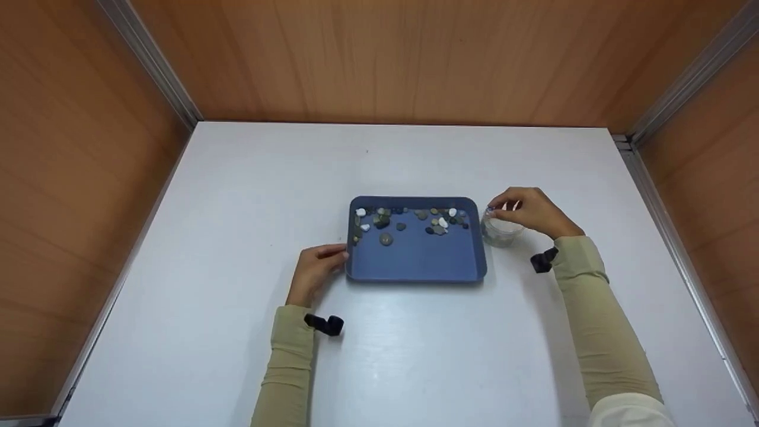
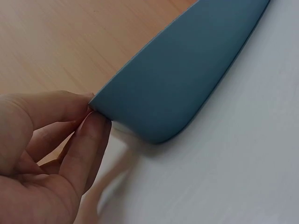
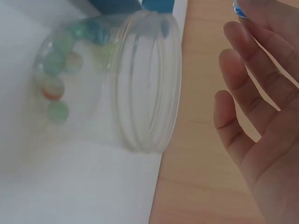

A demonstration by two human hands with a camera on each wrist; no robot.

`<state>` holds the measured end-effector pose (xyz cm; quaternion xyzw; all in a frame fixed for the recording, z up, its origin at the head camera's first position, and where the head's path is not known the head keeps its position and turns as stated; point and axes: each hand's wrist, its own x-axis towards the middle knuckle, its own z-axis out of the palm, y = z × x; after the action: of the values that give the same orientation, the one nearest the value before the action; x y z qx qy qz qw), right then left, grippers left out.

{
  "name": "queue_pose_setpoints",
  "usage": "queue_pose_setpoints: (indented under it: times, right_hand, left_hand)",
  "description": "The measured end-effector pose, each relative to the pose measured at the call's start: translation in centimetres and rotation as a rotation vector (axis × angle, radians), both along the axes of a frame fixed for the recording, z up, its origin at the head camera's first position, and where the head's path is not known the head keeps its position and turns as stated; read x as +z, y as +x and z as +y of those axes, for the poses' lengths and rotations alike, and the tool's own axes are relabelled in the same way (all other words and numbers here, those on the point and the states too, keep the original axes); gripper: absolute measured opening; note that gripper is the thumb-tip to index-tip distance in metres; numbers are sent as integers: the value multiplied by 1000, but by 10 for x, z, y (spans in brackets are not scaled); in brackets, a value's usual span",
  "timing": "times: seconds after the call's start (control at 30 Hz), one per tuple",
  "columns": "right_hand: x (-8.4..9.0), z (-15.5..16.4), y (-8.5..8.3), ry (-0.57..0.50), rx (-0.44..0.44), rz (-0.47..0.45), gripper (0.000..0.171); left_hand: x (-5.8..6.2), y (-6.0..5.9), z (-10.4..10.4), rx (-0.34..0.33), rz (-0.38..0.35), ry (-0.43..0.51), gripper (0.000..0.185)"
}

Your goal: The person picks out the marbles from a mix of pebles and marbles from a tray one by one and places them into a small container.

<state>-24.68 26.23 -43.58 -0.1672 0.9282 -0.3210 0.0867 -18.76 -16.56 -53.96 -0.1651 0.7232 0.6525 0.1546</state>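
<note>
A blue tray (image 1: 415,274) lies mid-table with several grey, dark and white pebbles (image 1: 409,220) strewn along its far side. My left hand (image 1: 343,254) pinches the rim at the tray's left side; the left wrist view shows thumb and finger of this hand (image 2: 91,112) on the edge of the tray (image 2: 177,79). Right of the tray stands a clear glass jar (image 1: 501,231). My right hand (image 1: 495,207) hovers over its mouth with a small blue marble (image 1: 490,210) at its fingertips. In the right wrist view the jar (image 3: 145,79) holds several coloured marbles (image 3: 56,84), and the blue marble (image 3: 239,9) shows at the fingertips.
The white table (image 1: 237,196) is boxed in by wooden walls (image 1: 415,59) at the back and both sides, with metal rails at the corners. A black strap sits on each wrist over the beige sleeves (image 1: 599,308).
</note>
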Motion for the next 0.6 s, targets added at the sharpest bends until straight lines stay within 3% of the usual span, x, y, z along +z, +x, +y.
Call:
queue_pose_setpoints:
  times: [0.43, 0.6]
  right_hand:
    - [-2, 21, 1, -5, -103, 14, 22]
    - [-4, 25, 3, 3, -96, 11, 23]
  left_hand:
    - [-2, 1, 0, 5, 19, 25, 28]
    - [-3, 1, 1, 4, 25, 19, 28]
